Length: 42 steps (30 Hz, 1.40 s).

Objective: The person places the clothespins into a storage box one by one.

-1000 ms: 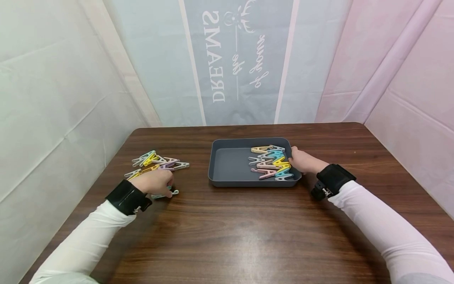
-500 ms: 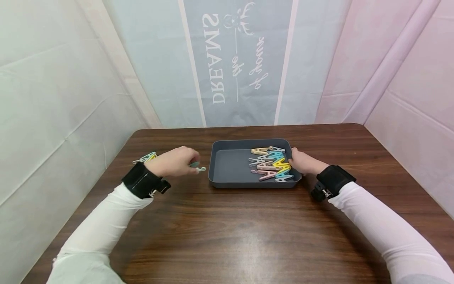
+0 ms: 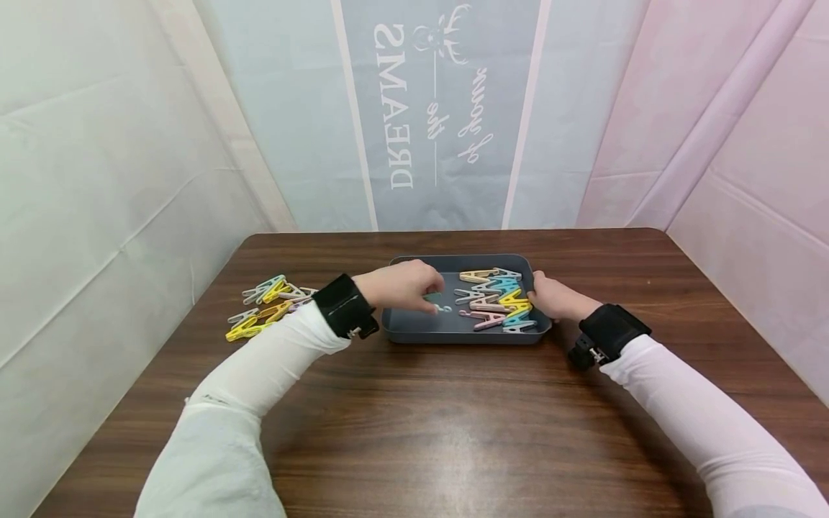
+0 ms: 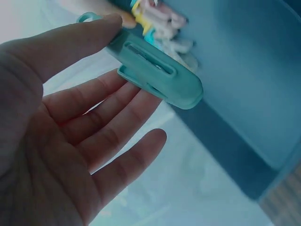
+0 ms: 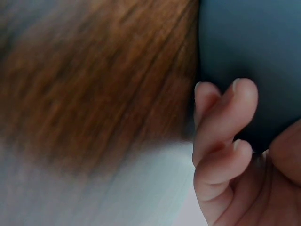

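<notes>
My left hand (image 3: 403, 283) is over the left part of the grey tray (image 3: 453, 337). Between its thumb and fingers it pinches a teal clothespin (image 4: 162, 75) with a small hook at one end; the little finger stands away from it. My right hand (image 3: 558, 297) grips the right end of the tray, and in the right wrist view its curled fingers (image 5: 225, 122) lie against the outer wall. Inside the tray, along its right side, lie several clothespins (image 3: 492, 305) in pink, yellow, blue, beige and grey, lined up in an overlapping column.
A loose pile of clothespins (image 3: 275, 291) lies on the brown wooden table (image 3: 447, 417) to the left of the tray, partly hidden by the left arm. Pale cloth walls (image 3: 453, 208) rise behind the table and at both sides.
My left hand has lifted the teal clothespin off the table by the pile and carried it right, over the tray. My right hand has stayed at the tray's right end.
</notes>
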Each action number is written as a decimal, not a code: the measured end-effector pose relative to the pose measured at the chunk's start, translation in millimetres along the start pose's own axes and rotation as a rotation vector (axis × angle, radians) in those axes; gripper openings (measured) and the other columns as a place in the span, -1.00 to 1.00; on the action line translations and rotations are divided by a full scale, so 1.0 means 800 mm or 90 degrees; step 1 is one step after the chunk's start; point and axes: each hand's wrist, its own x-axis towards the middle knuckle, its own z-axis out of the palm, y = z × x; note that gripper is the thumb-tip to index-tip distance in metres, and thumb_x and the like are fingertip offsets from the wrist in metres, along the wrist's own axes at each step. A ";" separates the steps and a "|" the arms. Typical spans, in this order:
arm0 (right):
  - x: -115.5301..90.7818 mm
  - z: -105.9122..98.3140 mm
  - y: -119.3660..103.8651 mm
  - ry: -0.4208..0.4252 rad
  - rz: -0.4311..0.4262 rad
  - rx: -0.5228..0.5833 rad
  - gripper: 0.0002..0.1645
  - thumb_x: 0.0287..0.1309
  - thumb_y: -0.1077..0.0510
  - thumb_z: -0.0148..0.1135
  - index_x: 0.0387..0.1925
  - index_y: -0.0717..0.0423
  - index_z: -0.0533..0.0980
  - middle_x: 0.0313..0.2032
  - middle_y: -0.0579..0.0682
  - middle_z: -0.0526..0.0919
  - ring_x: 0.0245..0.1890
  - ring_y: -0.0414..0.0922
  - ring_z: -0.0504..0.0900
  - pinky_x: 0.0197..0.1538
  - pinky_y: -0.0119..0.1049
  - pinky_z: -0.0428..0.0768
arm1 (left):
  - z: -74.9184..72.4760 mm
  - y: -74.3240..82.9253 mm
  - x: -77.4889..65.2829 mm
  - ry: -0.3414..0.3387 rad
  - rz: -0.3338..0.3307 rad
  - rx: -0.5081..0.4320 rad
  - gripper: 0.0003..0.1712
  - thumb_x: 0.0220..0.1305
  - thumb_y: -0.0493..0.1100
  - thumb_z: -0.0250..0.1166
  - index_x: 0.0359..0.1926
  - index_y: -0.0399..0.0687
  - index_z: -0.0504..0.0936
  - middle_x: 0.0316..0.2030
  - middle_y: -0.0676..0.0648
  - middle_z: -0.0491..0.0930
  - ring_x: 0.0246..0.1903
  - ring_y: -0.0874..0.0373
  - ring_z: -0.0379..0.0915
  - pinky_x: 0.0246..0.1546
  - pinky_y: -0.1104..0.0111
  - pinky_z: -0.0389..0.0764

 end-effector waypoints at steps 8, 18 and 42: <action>0.001 -0.001 0.000 -0.002 -0.003 0.003 -0.41 0.45 0.26 -0.19 0.23 0.66 -0.11 -0.35 0.29 0.40 -0.68 -0.09 0.41 -0.57 -0.28 0.44 | 0.021 0.022 0.050 -0.075 0.033 0.033 -0.73 0.23 -0.07 0.40 -0.14 -0.15 0.68 -0.47 0.03 0.40 -0.46 0.22 0.22 -0.37 0.42 0.24; 0.001 0.000 -0.002 0.003 0.008 -0.008 -0.36 0.46 0.26 -0.19 0.27 0.67 -0.15 -0.39 0.27 0.43 -0.66 -0.07 0.43 -0.56 -0.26 0.46 | 0.033 0.040 0.092 -0.129 0.041 0.115 -0.78 0.17 -0.06 0.44 -0.38 -0.09 0.63 -0.45 0.06 0.44 -0.44 0.23 0.26 -0.32 0.45 0.35; -0.001 -0.001 -0.002 -0.007 0.008 0.011 -0.35 0.45 0.26 -0.18 0.27 0.67 -0.16 -0.44 0.24 0.41 -0.67 -0.06 0.44 -0.56 -0.24 0.47 | 0.051 0.069 0.122 -0.090 0.001 0.137 -0.77 0.23 -0.13 0.38 -0.12 -0.07 0.62 -0.35 0.06 0.53 -0.43 0.24 0.35 -0.37 0.44 0.36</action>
